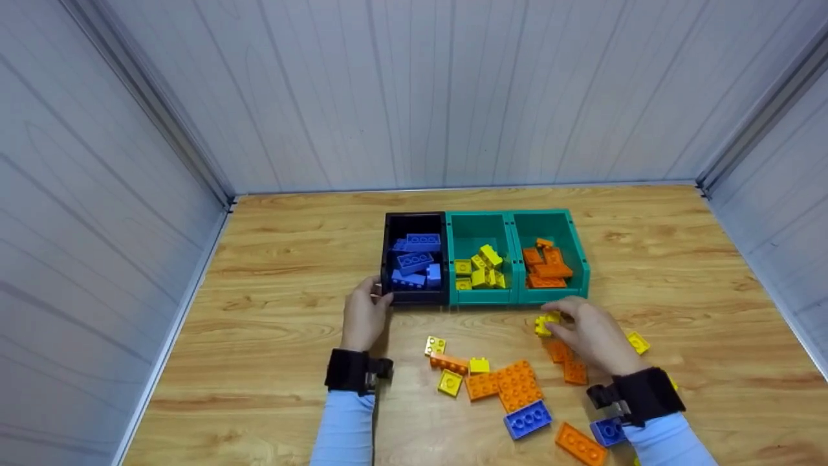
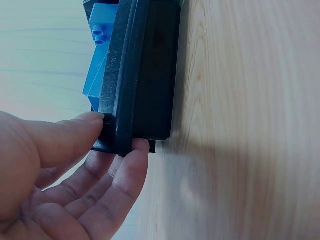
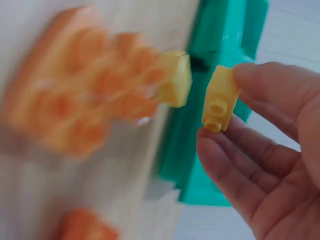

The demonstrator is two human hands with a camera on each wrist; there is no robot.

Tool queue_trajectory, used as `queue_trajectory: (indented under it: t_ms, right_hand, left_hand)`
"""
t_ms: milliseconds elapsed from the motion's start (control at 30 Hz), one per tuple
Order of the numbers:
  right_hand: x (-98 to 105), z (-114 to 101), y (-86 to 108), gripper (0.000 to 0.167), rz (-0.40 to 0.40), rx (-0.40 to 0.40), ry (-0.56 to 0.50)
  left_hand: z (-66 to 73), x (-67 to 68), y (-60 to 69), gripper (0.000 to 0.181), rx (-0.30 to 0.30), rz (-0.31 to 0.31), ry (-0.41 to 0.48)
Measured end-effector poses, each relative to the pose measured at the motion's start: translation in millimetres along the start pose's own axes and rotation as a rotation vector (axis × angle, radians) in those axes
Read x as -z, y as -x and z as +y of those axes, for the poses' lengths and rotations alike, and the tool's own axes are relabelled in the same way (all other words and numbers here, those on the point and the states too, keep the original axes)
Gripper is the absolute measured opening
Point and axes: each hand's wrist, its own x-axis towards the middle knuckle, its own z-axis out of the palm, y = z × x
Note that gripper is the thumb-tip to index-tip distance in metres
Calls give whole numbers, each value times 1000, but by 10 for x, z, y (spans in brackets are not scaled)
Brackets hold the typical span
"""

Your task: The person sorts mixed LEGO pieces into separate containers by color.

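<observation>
We see a person's two hands at a wood-look worktop (image 1: 278,310), with three joined bins: a black bin (image 1: 420,298) on the left, two green bins (image 1: 484,296) to its right. The fingers of the right hand (image 1: 592,330) are closed to a brick's width, pinching one yellow brick (image 3: 220,97) on the near side of the right green bin (image 1: 574,239). The left hand (image 1: 364,317) pinches the black bin's near left corner between thumb and fingers. To handle the brick well, in our judgement, we would grip its sides lightly, lift clear of the near rim and hold the bins steady. Nearer us lie six loose orange bricks (image 1: 521,385), two blue bricks (image 1: 528,419) and four loose yellow bricks (image 1: 450,383), with two yellow slivers (image 1: 674,383) beside the right sleeve (image 1: 669,443). The blue heap (image 1: 414,262), yellow heap (image 1: 490,257) and orange heap (image 1: 553,270) inside the bins overlap too much to count.
</observation>
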Motion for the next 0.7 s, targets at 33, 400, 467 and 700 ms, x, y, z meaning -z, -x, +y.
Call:
queue_trajectory:
  t_ms: [33, 400, 467, 700]
  right_hand:
    - [11, -37, -29, 27, 10, 19, -9]
    - [-13, -529, -716, 24, 2, 171, -27]
    - [-67, -599, -860, 22, -17, 174, -12]
    - [-340, -672, -1198, 22, -82, 160, 17]
  left_hand:
    - [1, 1, 1, 32, -2, -1, 0]
    - [-1, 1, -7, 33, 24, -5, -7]
    - [1, 0, -7, 34, 29, -9, -1]
    - [-3, -1, -1, 33, 34, -24, 15]
